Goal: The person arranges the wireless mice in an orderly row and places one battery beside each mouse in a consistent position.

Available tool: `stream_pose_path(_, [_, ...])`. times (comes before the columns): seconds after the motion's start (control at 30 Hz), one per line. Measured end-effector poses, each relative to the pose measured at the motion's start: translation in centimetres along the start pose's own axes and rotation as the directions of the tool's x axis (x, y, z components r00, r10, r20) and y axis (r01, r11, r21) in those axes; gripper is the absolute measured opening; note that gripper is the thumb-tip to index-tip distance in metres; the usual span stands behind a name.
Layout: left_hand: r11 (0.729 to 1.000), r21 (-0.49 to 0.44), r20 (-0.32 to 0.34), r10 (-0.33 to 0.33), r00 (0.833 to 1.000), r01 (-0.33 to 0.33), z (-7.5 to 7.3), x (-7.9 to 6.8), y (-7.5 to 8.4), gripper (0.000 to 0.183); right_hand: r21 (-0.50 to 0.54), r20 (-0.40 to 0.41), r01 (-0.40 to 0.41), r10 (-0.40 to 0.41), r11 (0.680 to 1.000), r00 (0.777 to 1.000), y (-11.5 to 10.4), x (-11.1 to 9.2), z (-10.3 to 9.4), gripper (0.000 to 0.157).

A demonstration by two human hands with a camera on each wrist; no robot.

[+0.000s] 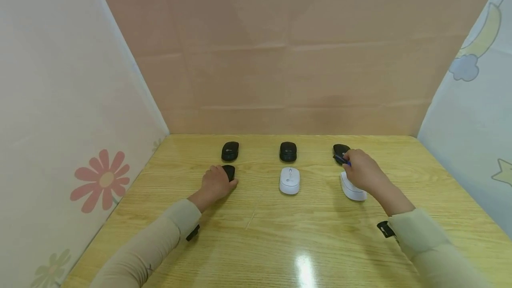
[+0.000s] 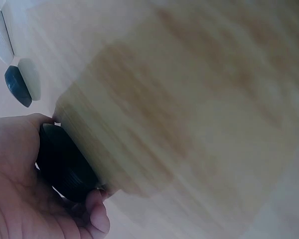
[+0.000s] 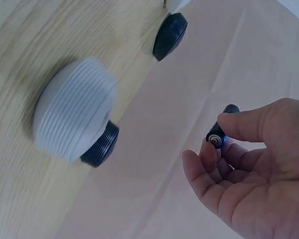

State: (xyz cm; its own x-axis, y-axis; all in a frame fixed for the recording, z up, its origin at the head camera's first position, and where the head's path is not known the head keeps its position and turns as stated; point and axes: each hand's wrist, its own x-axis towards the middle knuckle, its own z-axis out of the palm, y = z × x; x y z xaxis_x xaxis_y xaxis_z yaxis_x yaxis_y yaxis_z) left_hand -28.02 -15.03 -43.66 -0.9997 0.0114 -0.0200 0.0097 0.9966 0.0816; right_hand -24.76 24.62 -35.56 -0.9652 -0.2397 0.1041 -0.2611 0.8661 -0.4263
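Observation:
My left hand [image 1: 216, 184] grips a black computer mouse [image 1: 229, 172] on the left part of the wooden table, thumb on one side and fingers on the other. The left wrist view shows this mouse edge-on between thumb and fingers, close to the wood. Over the right side, my right hand [image 1: 363, 171] pinches a small dark battery [image 3: 221, 130] between thumb and fingertips, its metal end showing in the right wrist view. Beneath that hand lies a white mouse [image 1: 353, 189], partly covered by it, with a black mouse [image 1: 341, 149] just behind.
Along the back of the table [image 1: 256, 243] sit a black mouse [image 1: 230, 151] at left and another black mouse [image 1: 288, 151] in the middle. A white mouse [image 1: 290, 181] lies in front of the middle one. Cloth-covered walls enclose the back and both sides.

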Motion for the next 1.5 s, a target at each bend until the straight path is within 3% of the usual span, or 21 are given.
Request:
stream_pose_path(0.23, [1.000,0.002,-0.005,-0.007,1.000,0.007,0.4,0.3,0.0,0.078,0.025,0.011,-0.001,0.001,1.000,1.000,-1.7,1.3,1.3,0.016])
stream_pose_path(0.67, [1.000,-0.007,-0.017,-0.012,1.000,0.012,0.2,0.5,0.5,0.075,-0.052,-0.015,0.045,-0.046,0.998,0.999,-5.4,4.0,4.0,0.016])
stream_pose_path(0.87, [1.000,0.003,-0.010,-0.009,1.000,0.009,0.2,0.5,0.5,0.076,-0.047,-0.023,0.074,-0.075,0.996,0.997,-7.1,5.1,5.5,0.018])
stream_pose_path(1.1, [1.000,0.024,-0.006,0.006,1.000,-0.006,0.2,0.4,0.6,0.079,0.000,-0.019,0.040,-0.040,0.999,0.999,-8.6,5.9,6.9,0.021])
stream_pose_path(1.5, [1.000,0.014,-0.016,0.007,1.000,-0.006,0.5,0.4,0.4,0.078,0.010,-0.011,0.109,-0.109,0.994,0.994,-12.6,7.8,9.2,0.014])
